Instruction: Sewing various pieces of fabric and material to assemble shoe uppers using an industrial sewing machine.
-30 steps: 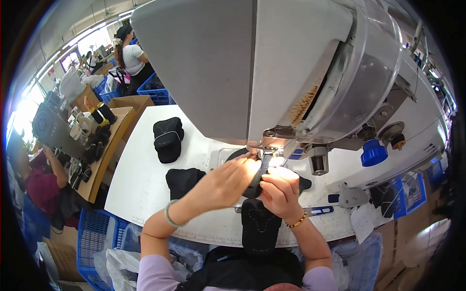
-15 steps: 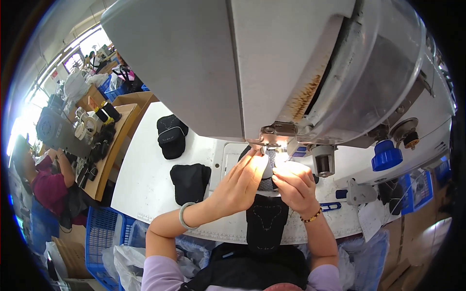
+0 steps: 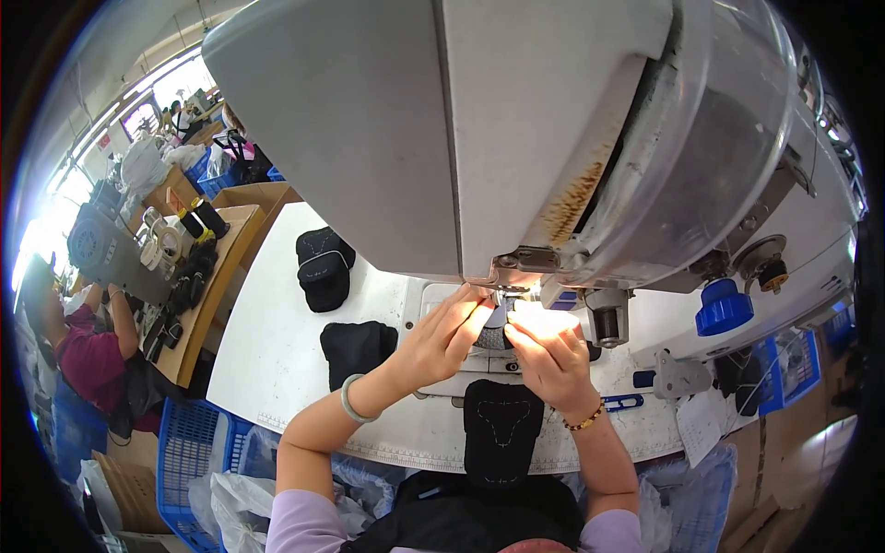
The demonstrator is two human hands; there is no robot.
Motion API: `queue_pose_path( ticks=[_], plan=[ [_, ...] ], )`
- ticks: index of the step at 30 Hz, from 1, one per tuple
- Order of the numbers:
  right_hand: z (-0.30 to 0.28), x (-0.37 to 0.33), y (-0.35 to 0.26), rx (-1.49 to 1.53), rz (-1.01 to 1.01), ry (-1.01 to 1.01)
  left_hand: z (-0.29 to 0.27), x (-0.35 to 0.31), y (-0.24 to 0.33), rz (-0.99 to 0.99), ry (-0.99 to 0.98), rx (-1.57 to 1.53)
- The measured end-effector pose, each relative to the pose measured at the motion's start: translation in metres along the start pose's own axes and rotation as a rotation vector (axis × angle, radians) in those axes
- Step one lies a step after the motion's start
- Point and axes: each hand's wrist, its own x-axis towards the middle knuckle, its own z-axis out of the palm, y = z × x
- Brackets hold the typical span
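Under the lit needle area of a large grey sewing machine [image 3: 350, 120], a small dark grey mesh fabric piece [image 3: 493, 335] lies between my hands. My left hand [image 3: 441, 337] is at its left side, fingers together and fingertips pressed at the far edge by the presser foot. On the right, my right hand [image 3: 553, 355] pinches the piece's edge between thumb and forefinger; bright lamp light washes out part of this hand. A black stitched fabric piece [image 3: 502, 431] lies at the table's near edge, just below my hands. The fingers partly hide the grey piece.
Left on the white table [image 3: 263, 323] are a small stack of black pieces [image 3: 324, 270] and a plain black stack [image 3: 358, 354]. Blue thread snips [image 3: 619, 403] lie right. A blue knob [image 3: 724, 307] juts from the machine. Left, a co-worker [image 3: 92, 341] sits beyond a blue crate [image 3: 198, 461].
My left hand has shifted slightly left and its fingers look more bent. The grey mesh piece sits a little further left. My right hand keeps its pinch. The whole view has moved slightly.
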Motion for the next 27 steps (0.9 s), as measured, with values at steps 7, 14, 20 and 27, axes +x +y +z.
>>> queue_pose_path(
  ticks=[7, 14, 20, 27],
  plan=[
    [0.001, 0.004, -0.004, -0.035, 0.073, -0.004, 0.009, -0.001, -0.013, -0.018, 0.022, 0.010],
    [0.003, -0.001, -0.004, -0.054, 0.121, -0.031, 0.012, -0.005, -0.021, 0.035, 0.063, 0.085],
    [0.004, -0.001, -0.004, 0.037, 0.158, -0.018, -0.012, -0.012, -0.048, -0.171, -0.075, -0.213],
    [0.002, 0.004, -0.002, 0.062, 0.196, 0.013, 0.000, 0.025, -0.071, -1.315, -0.260, -1.242]
  ],
)
